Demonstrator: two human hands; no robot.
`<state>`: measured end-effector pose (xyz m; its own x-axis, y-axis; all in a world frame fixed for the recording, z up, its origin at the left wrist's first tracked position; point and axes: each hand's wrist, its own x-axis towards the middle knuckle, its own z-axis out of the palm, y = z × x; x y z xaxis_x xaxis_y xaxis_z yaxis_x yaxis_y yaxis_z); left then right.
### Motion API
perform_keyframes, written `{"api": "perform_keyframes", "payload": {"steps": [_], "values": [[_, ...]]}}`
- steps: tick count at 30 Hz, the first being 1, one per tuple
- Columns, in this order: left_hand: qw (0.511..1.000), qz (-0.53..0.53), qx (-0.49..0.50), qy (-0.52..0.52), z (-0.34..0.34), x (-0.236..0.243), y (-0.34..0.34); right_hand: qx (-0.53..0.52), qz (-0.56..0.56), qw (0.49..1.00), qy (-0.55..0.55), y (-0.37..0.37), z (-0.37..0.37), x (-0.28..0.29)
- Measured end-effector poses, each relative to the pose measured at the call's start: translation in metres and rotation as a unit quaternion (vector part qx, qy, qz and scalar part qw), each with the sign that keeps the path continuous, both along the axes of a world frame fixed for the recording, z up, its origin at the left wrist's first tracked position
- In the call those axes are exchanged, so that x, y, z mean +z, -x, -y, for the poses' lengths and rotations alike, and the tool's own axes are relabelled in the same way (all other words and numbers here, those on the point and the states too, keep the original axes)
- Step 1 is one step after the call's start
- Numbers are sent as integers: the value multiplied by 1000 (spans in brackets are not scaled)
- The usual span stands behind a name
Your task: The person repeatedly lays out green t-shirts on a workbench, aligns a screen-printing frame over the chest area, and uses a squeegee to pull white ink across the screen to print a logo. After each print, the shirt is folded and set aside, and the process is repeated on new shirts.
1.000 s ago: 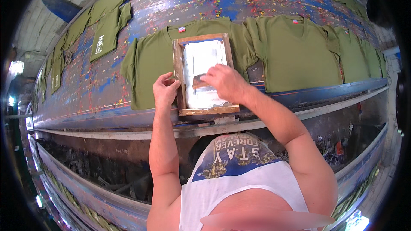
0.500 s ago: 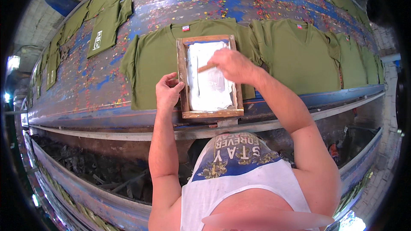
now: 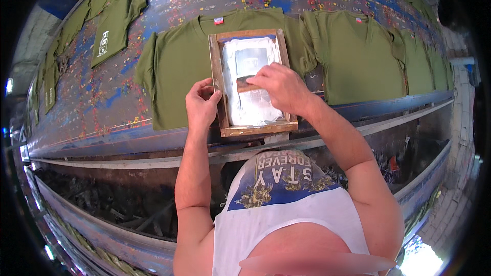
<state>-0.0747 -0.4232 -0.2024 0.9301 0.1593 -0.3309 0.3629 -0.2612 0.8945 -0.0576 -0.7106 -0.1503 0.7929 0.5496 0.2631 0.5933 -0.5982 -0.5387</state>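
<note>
A wooden screen frame [image 3: 259,129] lies on an olive green T-shirt [image 3: 175,73] laid on the long sloping table. Inside it is a mesh covered with white ink [image 3: 255,112], with a rectangular patch showing through near the top. My left hand [image 3: 203,103] grips the frame's left side, thumb against the wood and fingers curled. My right hand [image 3: 283,88] holds a small flat squeegee [image 3: 244,85] with a brownish edge, pressed on the mesh around its middle.
More olive shirts [image 3: 363,59] lie to the right and along the back. Printed shirts [image 3: 110,36] are at left. The paint-spotted table [image 3: 117,102] has a rail [image 3: 128,161] along its front. A dark trough [image 3: 128,202] runs below, on both sides of my body.
The squeegee in my right hand moved upward, then came down to mid-screen, leaving a thinner patch near the top. My left hand stayed at the frame's side. The view shifted slightly.
</note>
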Motion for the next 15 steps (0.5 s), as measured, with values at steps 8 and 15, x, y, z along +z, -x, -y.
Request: {"api": "perform_keyframes", "payload": {"steps": [8,15], "values": [[991,135,6,-22,18,-12,20,-19,1,1000,-11,91,-9,11],[965,243,-28,-98,27,-22,33,-10,-78,997,-27,117,-2,12]]}}
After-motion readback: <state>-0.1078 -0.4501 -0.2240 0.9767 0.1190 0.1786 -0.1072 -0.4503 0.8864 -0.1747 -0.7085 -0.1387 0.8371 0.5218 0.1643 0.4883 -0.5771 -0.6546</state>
